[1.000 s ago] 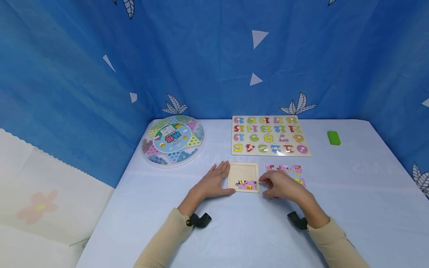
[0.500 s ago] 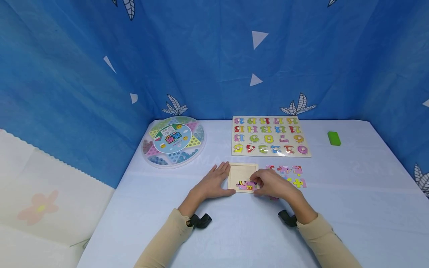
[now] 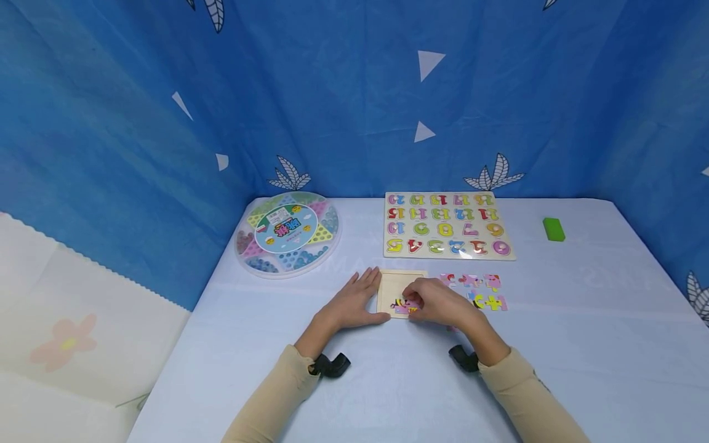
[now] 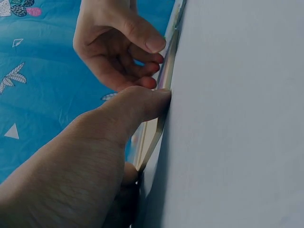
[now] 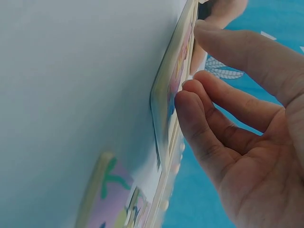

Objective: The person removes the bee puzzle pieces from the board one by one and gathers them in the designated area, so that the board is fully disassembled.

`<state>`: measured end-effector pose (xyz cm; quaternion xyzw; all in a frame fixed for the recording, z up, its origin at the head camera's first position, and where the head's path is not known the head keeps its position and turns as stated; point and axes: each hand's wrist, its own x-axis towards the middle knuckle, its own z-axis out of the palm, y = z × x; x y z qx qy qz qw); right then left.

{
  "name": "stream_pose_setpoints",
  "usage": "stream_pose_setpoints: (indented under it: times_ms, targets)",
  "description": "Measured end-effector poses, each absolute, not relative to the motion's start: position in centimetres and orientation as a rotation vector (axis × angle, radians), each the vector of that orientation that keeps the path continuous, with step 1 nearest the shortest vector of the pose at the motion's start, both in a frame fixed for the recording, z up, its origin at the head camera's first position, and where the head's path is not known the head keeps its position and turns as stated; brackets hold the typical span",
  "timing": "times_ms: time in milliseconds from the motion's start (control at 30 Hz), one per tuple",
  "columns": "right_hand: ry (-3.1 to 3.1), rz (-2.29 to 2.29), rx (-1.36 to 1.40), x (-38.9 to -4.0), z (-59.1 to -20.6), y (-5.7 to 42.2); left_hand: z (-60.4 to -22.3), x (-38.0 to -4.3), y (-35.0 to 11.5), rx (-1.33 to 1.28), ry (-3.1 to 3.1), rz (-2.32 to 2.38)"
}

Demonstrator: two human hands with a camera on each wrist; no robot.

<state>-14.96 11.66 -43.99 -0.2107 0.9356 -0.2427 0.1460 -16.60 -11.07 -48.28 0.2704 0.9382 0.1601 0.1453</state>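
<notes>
In the head view, a square wooden puzzle tray point(image 3: 394, 284) lies before me with several joined pink and yellow jigsaw pieces point(image 3: 402, 306) along its near side. My left hand point(image 3: 354, 303) rests against the tray's left side, fingers spread and thumb at the near corner. My right hand point(image 3: 440, 303) reaches over the tray's right part, its bent fingertips at the joined pieces and partly hiding them. The right wrist view shows those fingertips point(image 5: 189, 102) right at the tray face, thumb apart from them, with no piece visible between.
Several loose jigsaw pieces point(image 3: 492, 301) lie right of the tray, partly behind the right hand. A number puzzle board point(image 3: 448, 231) sits behind it. A round game box point(image 3: 285, 237) stands at back left, a green block point(image 3: 553, 229) at back right. Blue curtains point(image 3: 343, 123) border the table.
My right hand has moved left from beside the tray to over its joined pieces, uncovering more loose pieces on the right. The left hand has stayed at the tray.
</notes>
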Motion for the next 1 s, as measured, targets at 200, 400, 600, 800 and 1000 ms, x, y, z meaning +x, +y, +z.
stream_pose_setpoints:
  times_ms: [200, 400, 600, 800, 1000]
  targets:
    - [2.692, -0.703, -0.624, -15.2, -44.1, 11.4, -48.3, -16.7, -11.0, 0.789, 2.704, 0.436]
    - [2.684, -0.690, -0.614, -15.5, -44.3, 11.1, -48.4, -16.7, -11.0, 0.781, 2.699, 0.424]
    - [2.662, -0.678, -0.587, -15.7, -44.3, 10.9, -48.4, -16.7, -10.9, 0.787, 2.696, 0.420]
    - [2.671, -0.673, -0.556, -15.7, -44.2, 10.6, -48.3, -16.8, -11.0, 0.791, 2.709, 0.408]
    - [2.674, -0.673, -0.537, -15.6, -44.2, 10.3, -48.2, -16.8, -11.1, 0.798, 2.709, 0.419]
